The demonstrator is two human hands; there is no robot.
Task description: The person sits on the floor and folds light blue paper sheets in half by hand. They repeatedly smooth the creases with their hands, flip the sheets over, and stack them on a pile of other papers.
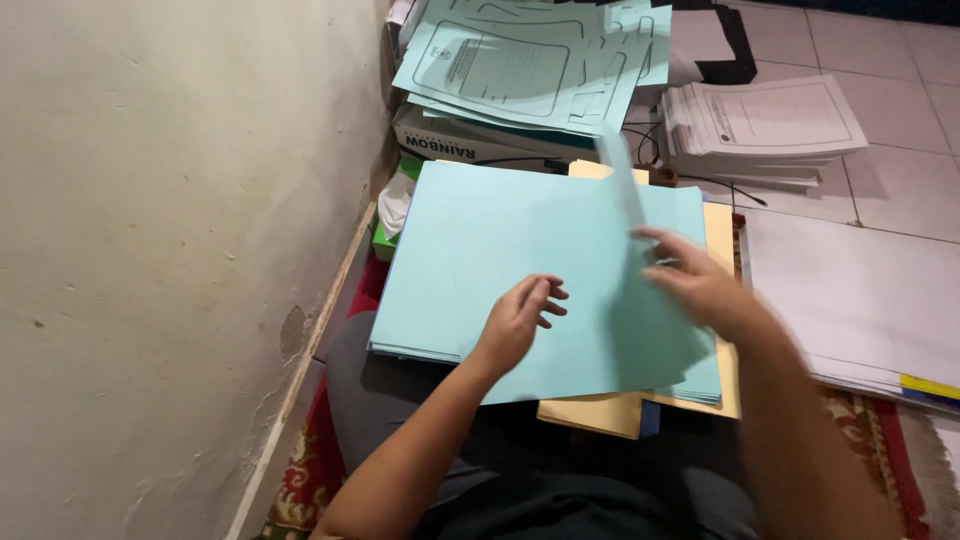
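Observation:
A stack of plain light-blue sheets [470, 260] lies on my lap, over some yellow-tan folders [600, 412]. My left hand [520, 320] rests flat on the stack near its middle, fingers spread, holding nothing. My right hand [695, 280] is blurred with motion and pinches one light-blue sheet [625, 180], which stands on edge above the stack's right half.
A pile of printed light-blue sheets [520, 60] sits on a paper box [470, 145] ahead. White printed stacks [760, 125] lie on the tiled floor at right, and large white sheets [850, 290] nearer me. A wall [170, 250] closes the left side. A patterned red rug [305, 480] lies underneath.

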